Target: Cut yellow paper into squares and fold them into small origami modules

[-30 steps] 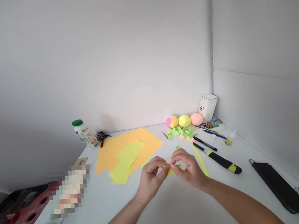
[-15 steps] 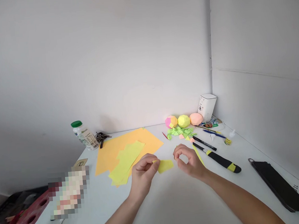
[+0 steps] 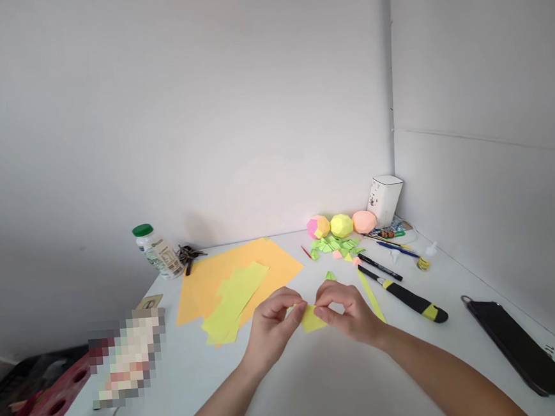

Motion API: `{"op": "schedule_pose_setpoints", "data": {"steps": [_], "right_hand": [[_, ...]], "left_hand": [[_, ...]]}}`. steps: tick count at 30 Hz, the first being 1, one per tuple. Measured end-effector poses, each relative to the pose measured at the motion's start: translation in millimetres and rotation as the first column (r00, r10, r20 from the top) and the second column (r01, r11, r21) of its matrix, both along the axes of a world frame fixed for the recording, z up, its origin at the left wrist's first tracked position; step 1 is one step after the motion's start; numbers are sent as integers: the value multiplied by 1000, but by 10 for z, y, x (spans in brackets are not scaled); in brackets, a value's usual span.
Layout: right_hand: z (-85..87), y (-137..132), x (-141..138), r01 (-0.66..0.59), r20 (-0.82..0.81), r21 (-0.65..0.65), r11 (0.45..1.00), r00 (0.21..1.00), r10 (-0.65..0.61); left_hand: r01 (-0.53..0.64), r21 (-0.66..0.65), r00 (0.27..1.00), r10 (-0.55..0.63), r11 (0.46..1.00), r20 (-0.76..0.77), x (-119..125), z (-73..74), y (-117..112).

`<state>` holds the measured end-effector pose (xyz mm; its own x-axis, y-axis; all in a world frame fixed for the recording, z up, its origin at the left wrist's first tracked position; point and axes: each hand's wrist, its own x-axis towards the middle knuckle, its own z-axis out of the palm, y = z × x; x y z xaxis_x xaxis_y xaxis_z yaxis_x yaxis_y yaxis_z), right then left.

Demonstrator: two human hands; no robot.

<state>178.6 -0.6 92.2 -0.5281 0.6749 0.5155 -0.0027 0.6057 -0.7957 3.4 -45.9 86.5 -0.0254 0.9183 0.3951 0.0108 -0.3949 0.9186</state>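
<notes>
A small piece of yellow paper (image 3: 312, 320) is pinched between thumb and fingers of my left hand (image 3: 277, 320) on one side. My right hand (image 3: 345, 308) pinches its other side, so both hands hold it above the white table. Just beyond my right hand lies a small folded green paper piece (image 3: 329, 275). A narrow yellow paper strip (image 3: 371, 297) rests to the right of that hand, partly hidden by the wrist. Left of my left hand, yellow-green paper sheets (image 3: 236, 299) overlap a larger orange sheet (image 3: 282, 266).
Several green folded pieces (image 3: 335, 244) lie before three faceted paper balls (image 3: 341, 225). A utility knife (image 3: 407, 297), a black marker (image 3: 381, 266), a small yellow bottle (image 3: 423, 263) and a black flat case (image 3: 521, 346) are at right. A green-capped bottle (image 3: 158, 252) and keys (image 3: 188, 255) are back left.
My right hand has moved down and left and now grips the yellow paper too. My left hand has shifted slightly right. The green piece beyond my right hand has come into view.
</notes>
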Motion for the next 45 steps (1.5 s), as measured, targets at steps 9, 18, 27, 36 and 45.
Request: {"op": "schedule_pose_setpoints", "data": {"steps": [9,18,27,36,45], "right_hand": [[30,-3,63,-63,20,-140,988,998,67],[-11,26,79,71,35,-252,965,997,-64],[-14,18,52,15,-7,-341,940,1000,-18],[-88,75,23,-77,-224,-583,809,972,-69],[-170,135,-6,-116,-349,-618,778,927,-139]], "left_hand": [[21,-31,992,-24,999,-125,-67,49,-32],[25,-140,999,-20,990,40,-13,65,-48],[-7,-187,985,38,982,166,37,-9,-7],[-40,-203,976,82,978,201,57,-22,-5],[11,-227,972,43,974,233,79,23,-48]]}}
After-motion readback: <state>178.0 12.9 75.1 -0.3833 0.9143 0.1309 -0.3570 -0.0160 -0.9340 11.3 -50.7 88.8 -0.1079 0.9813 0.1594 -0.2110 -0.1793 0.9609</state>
